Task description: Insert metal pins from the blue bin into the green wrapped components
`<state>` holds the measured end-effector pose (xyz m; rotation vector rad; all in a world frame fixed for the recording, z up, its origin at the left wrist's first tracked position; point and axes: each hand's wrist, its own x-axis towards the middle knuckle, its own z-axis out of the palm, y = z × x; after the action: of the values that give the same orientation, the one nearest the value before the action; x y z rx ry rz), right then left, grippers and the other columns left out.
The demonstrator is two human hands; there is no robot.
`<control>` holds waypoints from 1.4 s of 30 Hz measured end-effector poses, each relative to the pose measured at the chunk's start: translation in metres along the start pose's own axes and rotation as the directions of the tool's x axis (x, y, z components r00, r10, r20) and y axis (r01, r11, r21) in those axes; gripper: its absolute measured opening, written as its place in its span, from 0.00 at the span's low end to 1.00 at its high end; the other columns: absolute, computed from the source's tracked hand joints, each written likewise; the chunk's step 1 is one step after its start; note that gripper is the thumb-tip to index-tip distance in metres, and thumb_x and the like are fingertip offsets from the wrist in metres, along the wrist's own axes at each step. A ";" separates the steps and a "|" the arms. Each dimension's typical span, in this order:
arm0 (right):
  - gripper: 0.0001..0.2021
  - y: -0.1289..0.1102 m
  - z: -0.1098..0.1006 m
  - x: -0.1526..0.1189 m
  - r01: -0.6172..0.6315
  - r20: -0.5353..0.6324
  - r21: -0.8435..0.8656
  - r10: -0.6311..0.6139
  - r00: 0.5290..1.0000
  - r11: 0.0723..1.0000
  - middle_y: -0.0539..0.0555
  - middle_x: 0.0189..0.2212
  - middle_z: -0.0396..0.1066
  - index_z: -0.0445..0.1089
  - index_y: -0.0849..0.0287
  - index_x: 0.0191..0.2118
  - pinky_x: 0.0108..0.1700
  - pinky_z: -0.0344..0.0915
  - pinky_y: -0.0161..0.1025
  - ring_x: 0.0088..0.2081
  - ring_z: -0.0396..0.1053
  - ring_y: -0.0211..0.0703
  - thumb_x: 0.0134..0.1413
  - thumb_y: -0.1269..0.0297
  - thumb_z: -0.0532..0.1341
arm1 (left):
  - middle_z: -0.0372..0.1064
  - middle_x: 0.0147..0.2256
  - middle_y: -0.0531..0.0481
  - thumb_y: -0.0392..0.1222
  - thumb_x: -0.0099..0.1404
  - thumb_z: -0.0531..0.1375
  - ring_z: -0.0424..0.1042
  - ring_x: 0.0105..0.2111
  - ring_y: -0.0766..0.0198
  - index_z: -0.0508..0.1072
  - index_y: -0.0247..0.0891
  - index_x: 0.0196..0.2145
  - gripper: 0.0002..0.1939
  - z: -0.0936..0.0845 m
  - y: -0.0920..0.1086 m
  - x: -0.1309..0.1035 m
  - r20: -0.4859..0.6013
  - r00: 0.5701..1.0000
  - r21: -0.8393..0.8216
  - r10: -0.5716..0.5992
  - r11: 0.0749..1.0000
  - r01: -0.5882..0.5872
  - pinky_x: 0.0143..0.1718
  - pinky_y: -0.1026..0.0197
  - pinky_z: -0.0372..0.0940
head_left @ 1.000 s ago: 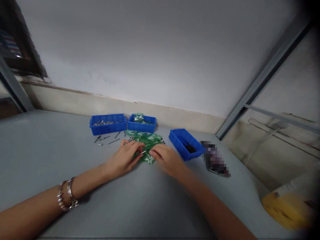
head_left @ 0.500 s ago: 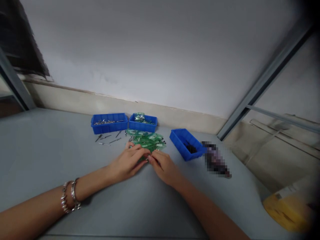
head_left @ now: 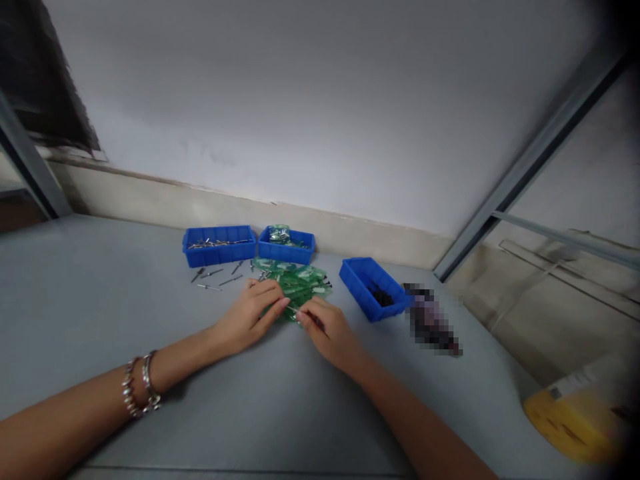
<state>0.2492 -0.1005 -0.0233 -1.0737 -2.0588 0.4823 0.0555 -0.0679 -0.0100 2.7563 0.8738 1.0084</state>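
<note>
Over the front of a pile of green plastic bags (head_left: 305, 275), my two hands face each other with a thin metal rod (head_left: 293, 309) spanning the gap between them. My left hand (head_left: 253, 313) is closed, its thumb and fingertips at the rod's left end. The other end is pinched by my right hand (head_left: 327, 332), whose fingers are curled in. How much of the rod lies inside each hand is hidden. Several loose metal rods (head_left: 231, 280), some with a dark thicker part, lie left of the bags.
A blue bin (head_left: 220, 255) of metal rods and a blue bin (head_left: 286, 252) holding green packets stand near the wall. Right of the bags, another blue bin (head_left: 367, 307) contains small black parts. A pixelated patch (head_left: 433, 320) lies beside it. Something yellow (head_left: 565, 423) is at lower right.
My left hand has drawn slightly left, away from my right hand, opening a gap where the thin rod now shows. The right hand has barely moved.
</note>
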 end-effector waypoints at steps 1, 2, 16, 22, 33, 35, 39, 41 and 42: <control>0.11 0.001 0.000 -0.001 0.005 0.032 -0.018 -0.004 0.999 1.000 0.50 0.27 0.63 0.62 0.57 0.27 0.36 0.58 0.36 0.32 0.62 0.38 0.61 0.65 0.52 | 0.65 0.28 0.50 0.44 0.74 0.43 0.64 0.30 0.64 0.66 0.36 0.29 0.19 0.000 0.000 0.000 -0.011 1.000 0.008 -0.002 1.000 0.002 0.34 0.59 0.54; 0.10 0.001 0.000 -0.001 0.009 0.056 -0.032 -0.007 0.998 0.999 0.50 0.28 0.63 0.62 0.57 0.28 0.36 0.58 0.36 0.33 0.62 0.38 0.61 0.65 0.52 | 0.65 0.28 0.50 0.43 0.74 0.44 0.64 0.30 0.64 0.66 0.36 0.29 0.19 0.000 -0.001 0.000 -0.016 1.000 0.017 -0.004 1.000 0.004 0.35 0.59 0.54; 0.11 -0.002 -0.007 -0.001 0.024 0.030 -0.058 -0.022 0.999 0.998 0.51 0.29 0.62 0.63 0.58 0.29 0.37 0.58 0.37 0.33 0.62 0.38 0.63 0.66 0.50 | 0.63 0.25 0.51 0.46 0.74 0.42 0.63 0.28 0.64 0.64 0.35 0.25 0.23 -0.002 -0.003 0.001 -0.003 1.000 0.044 -0.018 0.999 0.018 0.33 0.60 0.53; 0.11 -0.002 -0.011 -0.001 0.026 0.069 -0.108 -0.019 0.997 0.994 0.53 0.32 0.64 0.65 0.58 0.31 0.40 0.60 0.39 0.36 0.63 0.39 0.63 0.66 0.50 | 0.65 0.26 0.50 0.47 0.74 0.42 0.63 0.29 0.64 0.66 0.35 0.27 0.23 0.000 -0.004 0.000 0.001 1.000 0.068 -0.013 0.998 0.012 0.34 0.59 0.53; 0.08 -0.003 -0.010 -0.001 0.029 0.115 -0.113 -0.016 0.993 0.993 0.55 0.35 0.65 0.68 0.59 0.34 0.43 0.62 0.41 0.38 0.64 0.41 0.61 0.68 0.52 | 0.64 0.26 0.50 0.45 0.74 0.43 0.63 0.28 0.64 0.66 0.35 0.26 0.22 0.000 -0.004 0.001 -0.016 1.000 0.075 -0.011 0.997 0.012 0.35 0.58 0.52; 0.08 -0.004 -0.011 -0.001 0.030 0.117 -0.114 -0.016 0.993 0.993 0.55 0.35 0.65 0.67 0.59 0.34 0.43 0.62 0.41 0.38 0.64 0.41 0.61 0.68 0.52 | 0.65 0.26 0.50 0.46 0.74 0.44 0.63 0.28 0.64 0.67 0.36 0.27 0.22 0.001 -0.005 0.001 -0.008 1.000 0.072 -0.021 0.997 0.022 0.35 0.58 0.52; 0.10 -0.004 -0.016 0.000 0.034 0.030 -0.101 -0.031 0.999 0.994 0.53 0.32 0.64 0.66 0.58 0.31 0.41 0.61 0.39 0.38 0.64 0.41 0.62 0.66 0.52 | 0.65 0.26 0.50 0.47 0.74 0.43 0.64 0.28 0.63 0.68 0.36 0.27 0.23 0.003 -0.005 0.000 0.050 0.999 0.084 -0.023 0.996 0.018 0.34 0.59 0.53; 0.10 -0.004 -0.017 0.000 0.043 0.002 -0.100 -0.043 0.999 0.994 0.53 0.31 0.64 0.65 0.57 0.31 0.41 0.61 0.39 0.37 0.63 0.41 0.62 0.66 0.51 | 0.65 0.26 0.50 0.48 0.74 0.42 0.63 0.28 0.63 0.68 0.36 0.28 0.24 0.004 -0.005 0.000 0.065 0.998 0.097 -0.001 0.995 -0.005 0.34 0.59 0.53; 0.10 -0.003 -0.017 0.000 0.045 0.005 -0.103 -0.045 0.999 0.994 0.53 0.31 0.64 0.65 0.57 0.31 0.41 0.61 0.39 0.37 0.63 0.40 0.62 0.66 0.51 | 0.65 0.26 0.50 0.48 0.74 0.42 0.63 0.28 0.64 0.68 0.36 0.28 0.24 0.003 -0.005 0.000 0.056 0.998 0.102 0.008 0.995 -0.014 0.34 0.59 0.54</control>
<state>0.2604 -0.1026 -0.0104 -1.0843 -2.1250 0.3584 0.0552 -0.0633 -0.0138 2.8616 0.9282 0.9087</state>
